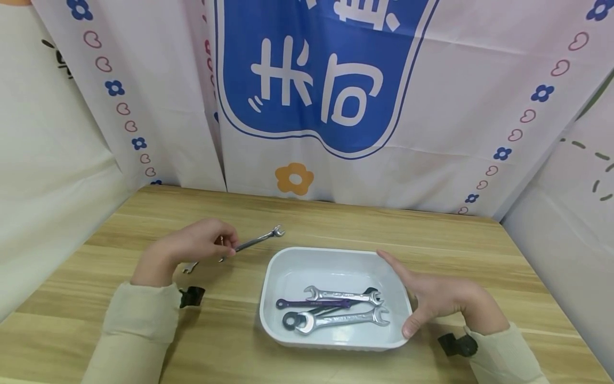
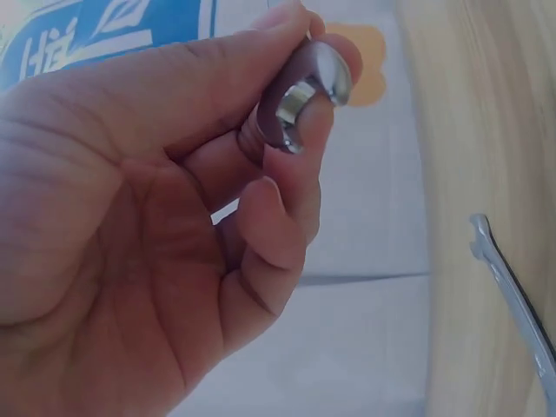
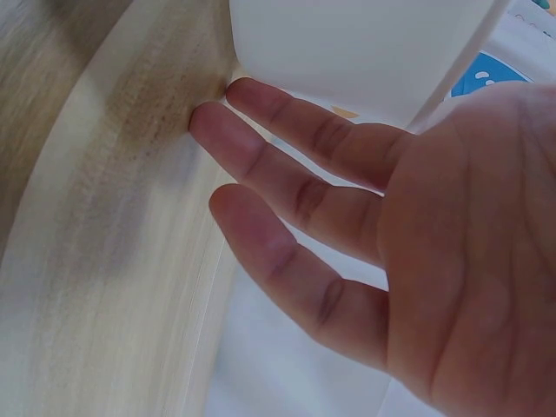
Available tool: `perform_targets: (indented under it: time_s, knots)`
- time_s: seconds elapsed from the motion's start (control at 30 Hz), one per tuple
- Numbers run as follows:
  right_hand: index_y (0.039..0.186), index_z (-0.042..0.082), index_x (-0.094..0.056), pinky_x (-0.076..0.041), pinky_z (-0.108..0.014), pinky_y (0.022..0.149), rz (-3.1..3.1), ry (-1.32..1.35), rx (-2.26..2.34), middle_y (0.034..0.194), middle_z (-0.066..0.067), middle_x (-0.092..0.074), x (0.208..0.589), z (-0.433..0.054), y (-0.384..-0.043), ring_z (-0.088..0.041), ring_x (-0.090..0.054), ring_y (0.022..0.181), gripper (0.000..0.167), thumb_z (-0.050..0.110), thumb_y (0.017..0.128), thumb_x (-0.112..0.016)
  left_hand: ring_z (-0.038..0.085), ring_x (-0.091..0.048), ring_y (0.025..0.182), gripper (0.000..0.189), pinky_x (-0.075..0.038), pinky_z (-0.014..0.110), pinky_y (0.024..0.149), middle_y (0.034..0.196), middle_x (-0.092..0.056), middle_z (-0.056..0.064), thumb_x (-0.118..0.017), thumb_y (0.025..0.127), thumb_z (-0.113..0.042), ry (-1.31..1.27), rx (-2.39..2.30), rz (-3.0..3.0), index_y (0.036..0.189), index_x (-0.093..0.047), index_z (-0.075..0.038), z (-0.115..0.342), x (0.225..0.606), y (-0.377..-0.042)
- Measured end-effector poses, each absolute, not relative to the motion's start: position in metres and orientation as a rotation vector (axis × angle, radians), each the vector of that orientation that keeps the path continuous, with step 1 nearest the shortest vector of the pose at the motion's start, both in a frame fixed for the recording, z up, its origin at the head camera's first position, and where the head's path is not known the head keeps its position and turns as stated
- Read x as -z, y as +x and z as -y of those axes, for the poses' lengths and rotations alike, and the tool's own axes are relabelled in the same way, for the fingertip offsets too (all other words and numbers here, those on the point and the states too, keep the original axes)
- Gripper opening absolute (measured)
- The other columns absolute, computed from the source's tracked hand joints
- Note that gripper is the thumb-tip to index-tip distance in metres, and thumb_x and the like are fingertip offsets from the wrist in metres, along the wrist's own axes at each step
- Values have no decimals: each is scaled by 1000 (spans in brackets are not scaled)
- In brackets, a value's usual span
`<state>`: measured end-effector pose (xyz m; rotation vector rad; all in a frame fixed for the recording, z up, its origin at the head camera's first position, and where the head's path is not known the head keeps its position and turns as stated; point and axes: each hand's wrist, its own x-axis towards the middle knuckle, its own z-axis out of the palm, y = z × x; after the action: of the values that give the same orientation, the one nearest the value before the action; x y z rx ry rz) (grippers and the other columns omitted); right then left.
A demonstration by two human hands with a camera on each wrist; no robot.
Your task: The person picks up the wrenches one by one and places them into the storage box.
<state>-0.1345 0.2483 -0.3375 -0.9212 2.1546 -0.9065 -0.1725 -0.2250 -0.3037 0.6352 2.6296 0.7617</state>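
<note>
My left hand (image 1: 206,242) pinches a silver wrench (image 1: 259,238) between thumb and fingers, left of the white tray (image 1: 265,298). One open end (image 2: 300,100) of it faces the left wrist camera. Below that hand lies a second silver wrench (image 1: 190,267), partly hidden; the left wrist view shows part of this wrench (image 2: 517,304) on the wood. My right hand (image 1: 438,298) is at the tray's right end, thumb at the near corner and index finger at the far corner. Its other fingers (image 3: 261,161) stretch out beside the tray wall, close to the tabletop.
Inside the tray several wrenches lie crossed: a slim silver wrench (image 1: 342,296), a purple wrench (image 1: 312,304), a larger silver wrench (image 1: 345,320) and a dark wrench (image 1: 290,320) partly beneath. Behind the wooden table (image 1: 230,341) hangs a printed curtain (image 1: 431,160).
</note>
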Motion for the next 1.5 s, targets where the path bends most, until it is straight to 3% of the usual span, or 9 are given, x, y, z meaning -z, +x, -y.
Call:
perform_targets:
  time_s: [0.37, 0.6, 0.83, 1.17, 1.5]
  knots:
    - [156, 16, 22, -18, -13, 111, -2149, -929, 924, 162, -31, -5, 339, -249, -135, -48, -15, 146, 142, 37, 70, -88, 13, -57, 76, 6, -50, 26, 64, 84, -67, 3, -66, 93, -8, 798, -739, -2642, 91, -70, -12, 199, 290, -162]
    - [156, 16, 22, -19, -13, 111, -2149, -922, 921, 162, -31, -5, 339, -248, -135, -48, -15, 146, 142, 38, 70, -88, 11, -58, 75, 6, -52, 26, 64, 84, -66, -2, -68, 92, -6, 883, -766, -2648, 95, -71, -11, 183, 292, -159]
    - [156, 18, 23, -18, -13, 111, -2146, -906, 919, 162, -30, -2, 339, -248, -135, -48, -13, 147, 142, 36, 69, -88, 7, -58, 72, 5, -53, 23, 63, 83, -69, 0, -70, 91, -8, 1050, -740, -2649, 93, -73, -10, 164, 291, -150]
    - [156, 17, 22, -21, -20, 114, -2175, -891, 899, 162, -32, -4, 337, -246, -134, -50, -17, 146, 143, 37, 68, -89, 2, -58, 72, 5, -52, 19, 66, 83, -68, -7, -69, 91, -9, 1207, -690, -2631, 93, -74, -9, 142, 298, -145]
    - [156, 15, 22, -17, -11, 110, -2156, -896, 929, 162, -31, -1, 339, -247, -134, -49, -12, 147, 143, 35, 68, -89, 2, -58, 74, 8, -52, 18, 68, 87, -70, -4, -69, 91, -9, 1253, -700, -2568, 96, -75, -8, 125, 314, -146]
